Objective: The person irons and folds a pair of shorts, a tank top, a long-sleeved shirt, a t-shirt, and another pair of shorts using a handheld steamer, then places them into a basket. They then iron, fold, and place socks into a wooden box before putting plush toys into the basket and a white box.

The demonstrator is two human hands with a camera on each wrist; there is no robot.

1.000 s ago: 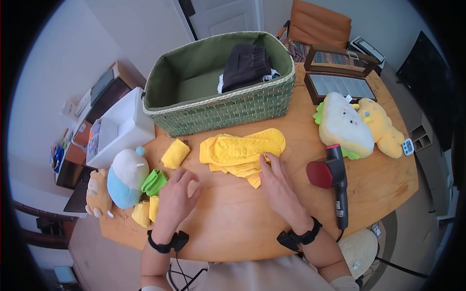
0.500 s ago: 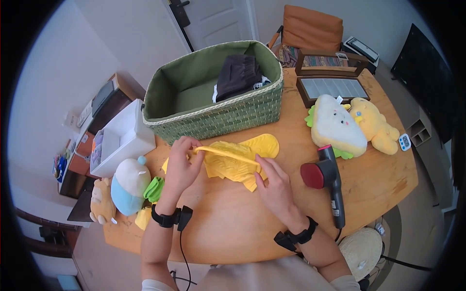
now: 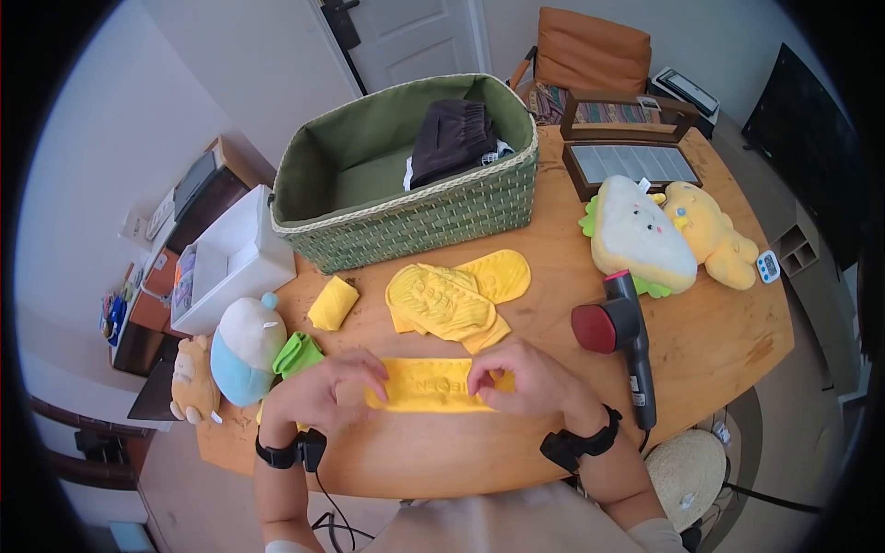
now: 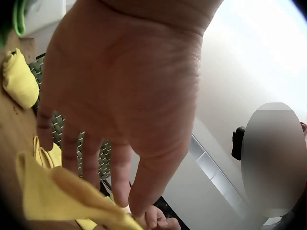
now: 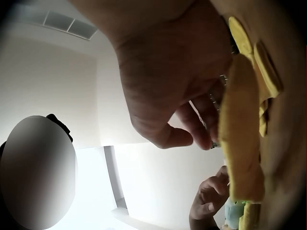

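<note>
A yellow sock with raised lettering lies stretched sideways between my hands, near the table's front edge. My right hand holds its right end with curled fingers; in the right wrist view some fingers pass behind the cloth. My left hand is at the other end, fingers extended and fingertips right at the sock's edge, with a gap between thumb and fingers in the head view. Beyond the hands lie more flat yellow socks, overlapping one another. A folded yellow bundle sits to their left, and a green bundle beside my left wrist.
A green woven basket with dark folded clothing stands behind. At left are a white box, a blue-and-white plush and a tan plush. At right are a handheld steamer, sandwich plush, yellow plush and compartment case.
Both hands first reached to the yellow pile and lifted one sock from it by its ends. They have since drawn that sock back toward the body, and it now spreads out flat.
</note>
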